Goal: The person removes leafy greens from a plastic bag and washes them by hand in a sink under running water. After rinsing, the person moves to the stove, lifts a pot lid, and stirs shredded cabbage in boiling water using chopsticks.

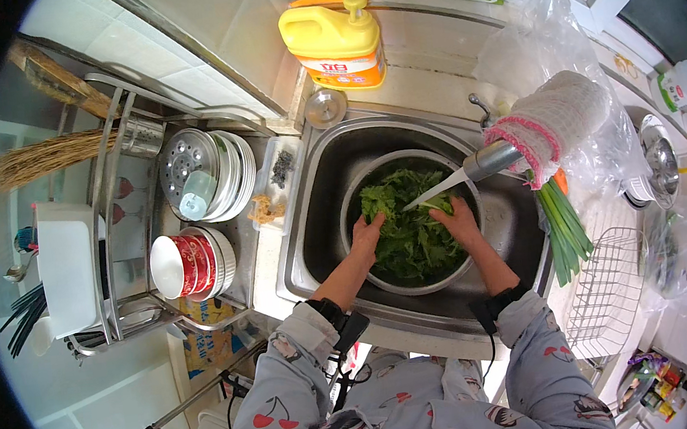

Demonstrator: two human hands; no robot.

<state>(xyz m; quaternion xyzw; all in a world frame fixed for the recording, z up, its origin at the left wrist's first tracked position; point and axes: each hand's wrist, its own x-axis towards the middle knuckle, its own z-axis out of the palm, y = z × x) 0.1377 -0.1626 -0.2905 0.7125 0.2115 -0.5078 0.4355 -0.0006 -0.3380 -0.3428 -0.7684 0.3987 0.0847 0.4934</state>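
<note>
Leafy greens (413,248) fill a round metal basin (423,289) that stands in the stainless steel sink (514,221). My left hand (368,236) is at the basin's left side, its fingers closed around a bunch of the leaves. On the right side my right hand (458,222) grips pale stems of the greens. Some fingertips are hidden among the leaves. Between my hands a stream of water (435,189) runs from the metal faucet (491,160) onto the greens. White mesh cloth with a pink edge (550,123) wraps the faucet's upper part.
Behind the sink stands a yellow detergent jug (335,46). To the left, a dish rack (110,239) bears plates (239,175) and bowls (195,264). Green onions (562,229) and a wire basket (606,293) lie at right, below a clear plastic bag (606,143).
</note>
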